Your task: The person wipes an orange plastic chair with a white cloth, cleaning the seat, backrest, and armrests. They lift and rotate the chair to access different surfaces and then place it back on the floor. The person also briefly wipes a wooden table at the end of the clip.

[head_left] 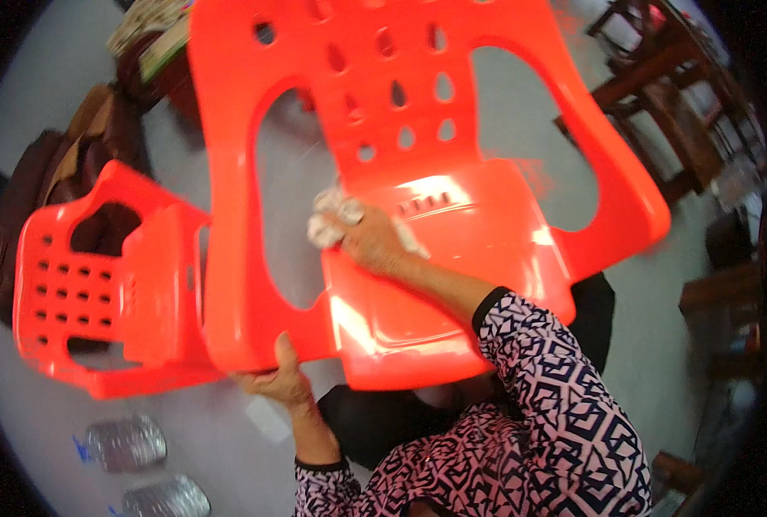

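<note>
A red plastic armchair (478,250) with teardrop holes in its backrest stands right in front of me. My right hand (373,241) is closed on a crumpled whitish cloth (325,226) and presses it against the left edge of the seat, near the foot of the backrest. At the front end of the chair's left armrest, my left hand (287,382) grips the plastic, thumb up along the side. Its other fingers are partly hidden beneath the armrest.
A second red plastic chair (164,284) lies tipped at the left, close beside the first. Two large clear plastic bottles (127,444) lie on the floor at lower left. Brown seating (39,189) stands behind at left, and dark wooden furniture (659,95) at right.
</note>
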A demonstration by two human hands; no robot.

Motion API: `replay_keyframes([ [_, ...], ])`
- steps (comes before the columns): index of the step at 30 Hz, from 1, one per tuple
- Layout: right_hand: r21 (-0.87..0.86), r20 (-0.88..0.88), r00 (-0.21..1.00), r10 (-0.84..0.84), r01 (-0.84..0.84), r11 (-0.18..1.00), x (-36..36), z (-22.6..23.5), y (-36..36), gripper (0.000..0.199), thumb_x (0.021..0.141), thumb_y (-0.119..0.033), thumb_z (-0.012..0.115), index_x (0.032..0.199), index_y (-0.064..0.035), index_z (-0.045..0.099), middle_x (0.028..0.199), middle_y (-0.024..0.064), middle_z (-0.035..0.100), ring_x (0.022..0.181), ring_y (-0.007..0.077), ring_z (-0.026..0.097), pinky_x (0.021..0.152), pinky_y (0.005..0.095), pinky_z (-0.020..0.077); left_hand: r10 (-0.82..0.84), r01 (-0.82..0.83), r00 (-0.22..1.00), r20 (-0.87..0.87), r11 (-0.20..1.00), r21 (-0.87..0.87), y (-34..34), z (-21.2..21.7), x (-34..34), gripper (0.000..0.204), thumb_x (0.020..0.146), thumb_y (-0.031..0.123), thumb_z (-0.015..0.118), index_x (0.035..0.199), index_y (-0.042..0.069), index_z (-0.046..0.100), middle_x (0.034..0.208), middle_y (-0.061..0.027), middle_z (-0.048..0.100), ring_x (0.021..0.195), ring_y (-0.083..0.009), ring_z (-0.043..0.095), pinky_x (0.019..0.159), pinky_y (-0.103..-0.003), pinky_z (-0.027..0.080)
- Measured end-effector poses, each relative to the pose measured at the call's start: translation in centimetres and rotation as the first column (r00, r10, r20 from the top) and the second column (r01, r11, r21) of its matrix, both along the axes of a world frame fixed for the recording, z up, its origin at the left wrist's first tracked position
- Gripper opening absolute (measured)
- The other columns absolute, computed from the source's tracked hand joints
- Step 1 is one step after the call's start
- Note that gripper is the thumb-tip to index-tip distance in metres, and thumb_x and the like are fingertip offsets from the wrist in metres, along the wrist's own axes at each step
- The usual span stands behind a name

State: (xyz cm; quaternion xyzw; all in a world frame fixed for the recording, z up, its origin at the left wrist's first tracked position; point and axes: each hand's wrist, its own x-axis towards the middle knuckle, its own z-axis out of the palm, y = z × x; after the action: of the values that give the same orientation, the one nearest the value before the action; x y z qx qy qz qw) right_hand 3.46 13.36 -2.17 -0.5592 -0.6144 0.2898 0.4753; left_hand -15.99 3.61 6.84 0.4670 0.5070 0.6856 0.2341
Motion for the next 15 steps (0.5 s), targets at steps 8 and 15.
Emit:
replay_keyframes([
  [8,-0.011,0.453,0.835,0.313,-0.345,0.938,5.9,6.8,-15.1,0.045,0.084,-0.017,0.052,0.129,-0.0142,0.048,0.117,0.0140,0.054,0.104,0.0340,0.056,0.086,0.0493,0.0442,0.015,-0.015,1.000,0.023,1.000,-0.018,-0.2,0.0,-1.3,0.063,0.073,-0.001,0.071,0.129,0.000,0.042,0.121,-0.0163,0.055,0.099,-0.0261,0.060,0.085,-0.039,0.054],
  [15,-0.102,0.767,0.637,-0.070,0.230,0.968,13.6,8.6,-17.1,0.044,0.072,-0.007,0.060,0.116,-0.0077,0.058,0.124,0.0172,0.051,0.108,0.0366,0.052,0.089,0.0485,0.0419,-0.008,0.006,0.999,-0.043,0.999,-0.039,-0.4,-0.4,-2.4,0.063,0.080,0.000,0.068,0.136,0.000,0.038,0.131,-0.0173,0.048,0.109,-0.0296,0.054,0.094,-0.044,0.048],
])
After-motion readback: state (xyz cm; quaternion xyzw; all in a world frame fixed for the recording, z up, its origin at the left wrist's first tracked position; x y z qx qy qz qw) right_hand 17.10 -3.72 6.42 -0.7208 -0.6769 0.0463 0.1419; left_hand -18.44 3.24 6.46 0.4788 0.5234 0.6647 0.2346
